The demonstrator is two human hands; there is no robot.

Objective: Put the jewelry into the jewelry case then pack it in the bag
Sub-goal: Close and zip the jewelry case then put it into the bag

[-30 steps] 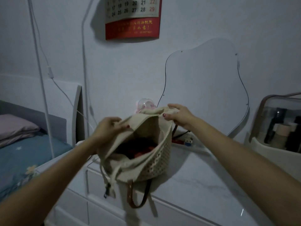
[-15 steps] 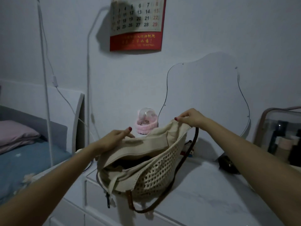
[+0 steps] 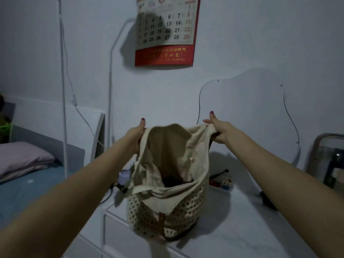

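Note:
A cream woven bag (image 3: 167, 211) with a cloth lining and brown leather trim stands upright on the white dresser top (image 3: 232, 229). My left hand (image 3: 135, 135) grips the left edge of its lining, thumb raised. My right hand (image 3: 218, 130) grips the right edge, thumb up too. Between them the mouth is stretched wide. Deep inside the bag lies something dark (image 3: 173, 180); I cannot tell what it is. No jewelry case shows clearly.
Behind the bag on the dresser lie small trinkets (image 3: 224, 182) and a cable. A clear-fronted cosmetics box (image 3: 329, 161) stands at the right edge. A wavy mirror (image 3: 251, 112) leans on the wall. A bed with a pillow (image 3: 24, 159) lies left; a calendar (image 3: 165, 32) hangs above.
Both hands have lifted the bag's top edges higher and pulled them apart, so the bag now stands taller with its mouth stretched wide. The pink trinket is now hidden behind it.

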